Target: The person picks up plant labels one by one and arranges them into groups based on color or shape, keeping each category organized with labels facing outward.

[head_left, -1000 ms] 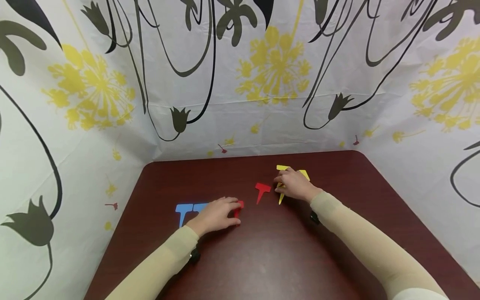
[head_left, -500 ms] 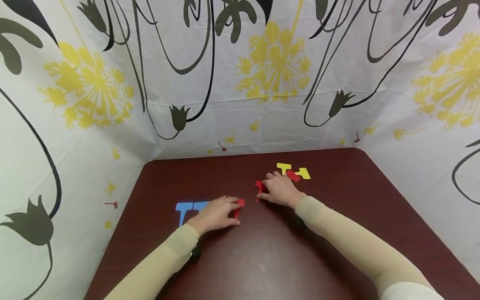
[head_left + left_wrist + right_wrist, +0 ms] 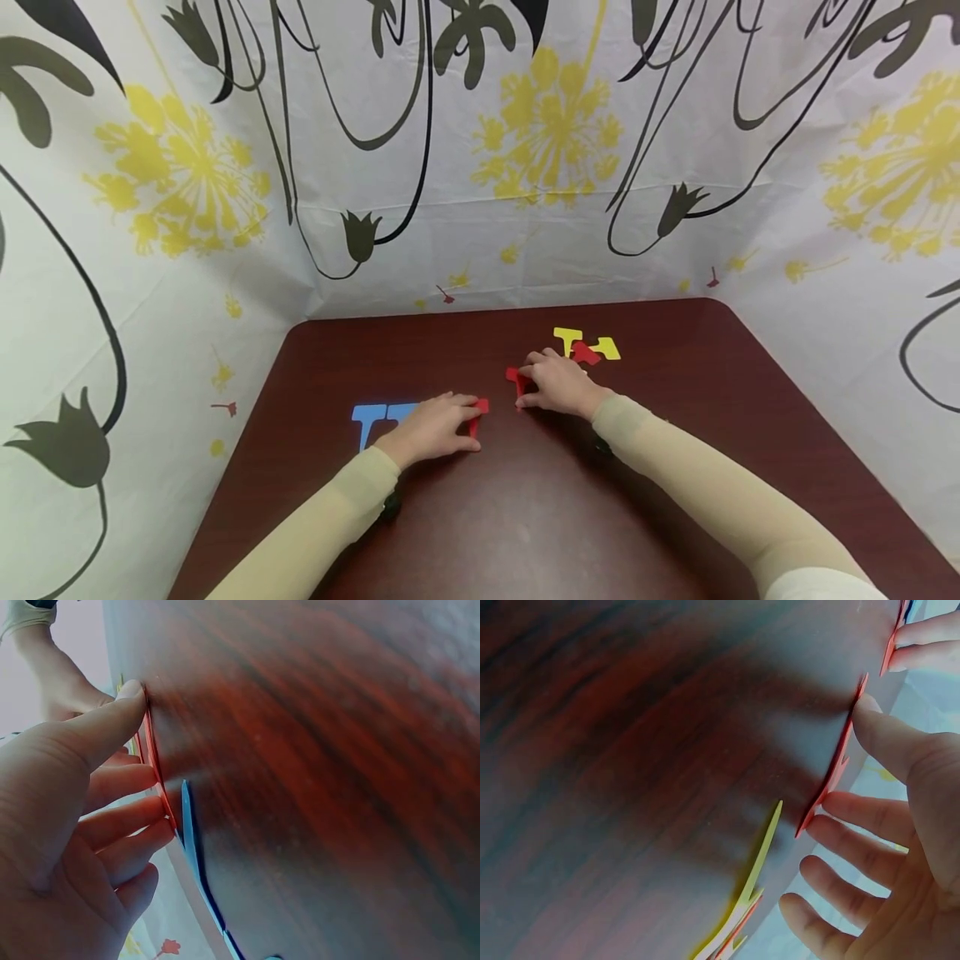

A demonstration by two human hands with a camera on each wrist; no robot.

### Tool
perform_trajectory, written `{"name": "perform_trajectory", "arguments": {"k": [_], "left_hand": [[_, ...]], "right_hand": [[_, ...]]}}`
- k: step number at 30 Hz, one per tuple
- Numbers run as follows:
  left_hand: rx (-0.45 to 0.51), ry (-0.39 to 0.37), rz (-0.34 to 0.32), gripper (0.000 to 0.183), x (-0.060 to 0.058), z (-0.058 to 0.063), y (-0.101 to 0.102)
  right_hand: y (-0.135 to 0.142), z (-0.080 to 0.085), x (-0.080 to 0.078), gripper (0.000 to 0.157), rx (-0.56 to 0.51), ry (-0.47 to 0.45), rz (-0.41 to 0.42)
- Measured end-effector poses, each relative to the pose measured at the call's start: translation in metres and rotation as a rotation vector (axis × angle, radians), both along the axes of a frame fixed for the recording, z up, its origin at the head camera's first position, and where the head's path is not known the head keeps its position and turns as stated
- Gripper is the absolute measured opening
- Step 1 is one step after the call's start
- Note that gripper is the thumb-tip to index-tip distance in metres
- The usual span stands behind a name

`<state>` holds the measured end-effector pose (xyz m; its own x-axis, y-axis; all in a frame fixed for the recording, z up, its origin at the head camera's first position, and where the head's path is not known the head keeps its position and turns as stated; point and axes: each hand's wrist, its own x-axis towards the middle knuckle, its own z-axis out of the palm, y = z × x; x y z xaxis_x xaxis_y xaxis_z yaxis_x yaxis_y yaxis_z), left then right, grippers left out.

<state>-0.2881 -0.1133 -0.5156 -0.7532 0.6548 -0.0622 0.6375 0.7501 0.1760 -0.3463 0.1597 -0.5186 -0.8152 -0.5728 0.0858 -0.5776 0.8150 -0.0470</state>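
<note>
On the brown table lie flat T-shaped plant labels in blue, red and yellow. My left hand (image 3: 427, 429) rests over the row's right end, thumb and fingertips touching a red plant label (image 3: 482, 406); in the left wrist view the fingers lie along that label's edge (image 3: 152, 742). My right hand (image 3: 558, 385) holds a second red plant label (image 3: 512, 374) farther back and to the right. In the right wrist view its thumb is at the stem end of this label (image 3: 835, 769), with two fingertips at the head end.
Two blue plant labels (image 3: 367, 414) sit side by side left of my left hand, one partly hidden by it. Behind my right hand lie yellow labels (image 3: 567, 335) and a third red label (image 3: 585, 353), overlapping. Patterned cloth (image 3: 525, 250) surrounds the table (image 3: 390, 354).
My right hand has moved left from the yellow labels to the second red label, which has shifted slightly left with its stem turned straighter. My left hand has stayed in place.
</note>
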Motion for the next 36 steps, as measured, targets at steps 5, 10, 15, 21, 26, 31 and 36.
{"name": "perform_trajectory", "arguments": {"k": [5,10,15,21,26,31,36], "left_hand": [[0.002,-0.002,-0.004,0.067,0.002,0.000,0.000],[-0.003,-0.009,0.004,0.068,0.002,0.000,0.000],[-0.005,-0.010,0.009,0.068,0.001,-0.001,-0.001],[-0.004,-0.004,0.015,0.068,-0.001,-0.003,-0.001],[-0.003,0.007,0.005,0.069,-0.003,-0.004,0.000],[-0.012,0.021,-0.006,0.070,-0.003,-0.005,0.000],[-0.007,0.027,-0.002,0.070,-0.003,-0.005,0.000]], "right_hand": [[0.003,-0.003,0.003,0.062,-0.001,-0.021,0.006],[0.002,-0.001,0.009,0.061,-0.025,-0.035,0.026],[-0.001,0.001,0.013,0.061,-0.037,-0.046,0.056],[-0.003,0.001,0.016,0.063,-0.027,-0.055,0.060],[-0.003,0.000,0.019,0.063,-0.029,-0.057,0.070],[-0.004,-0.001,0.023,0.062,-0.031,-0.046,0.102],[-0.006,0.000,0.028,0.061,-0.047,-0.034,0.123]]}}
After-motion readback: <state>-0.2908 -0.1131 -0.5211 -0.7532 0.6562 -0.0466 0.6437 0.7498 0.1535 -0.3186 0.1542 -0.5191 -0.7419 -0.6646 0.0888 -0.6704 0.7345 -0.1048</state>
